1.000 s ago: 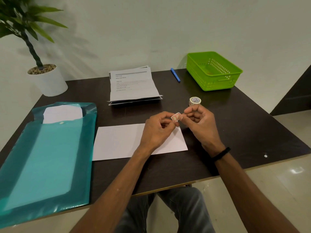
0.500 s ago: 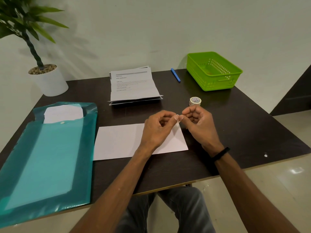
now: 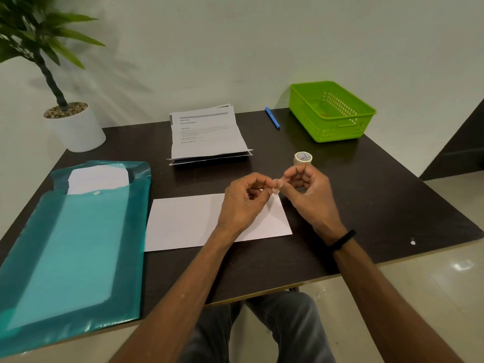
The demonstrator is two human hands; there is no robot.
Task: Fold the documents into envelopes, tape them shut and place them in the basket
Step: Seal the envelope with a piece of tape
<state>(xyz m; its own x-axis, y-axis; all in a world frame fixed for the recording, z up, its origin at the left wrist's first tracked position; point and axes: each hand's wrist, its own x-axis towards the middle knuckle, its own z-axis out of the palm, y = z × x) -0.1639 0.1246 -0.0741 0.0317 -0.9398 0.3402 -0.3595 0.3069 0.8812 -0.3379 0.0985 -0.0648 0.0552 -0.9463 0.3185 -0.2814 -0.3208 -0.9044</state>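
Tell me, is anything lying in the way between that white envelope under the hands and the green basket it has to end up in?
Only the tape roll stands on the table roughly along that line, between the envelope and the basket. Lifted, the envelope would likely clear it. Both hands, left hand and right hand, pinch a tape piece above the envelope.

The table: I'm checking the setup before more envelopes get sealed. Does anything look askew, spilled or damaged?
Little stands out. The stack of documents is unevenly squared, with sheet edges fanning out at the top and bottom. A small white speck lies near the table's right front edge. The tape roll, pen and basket look undamaged.
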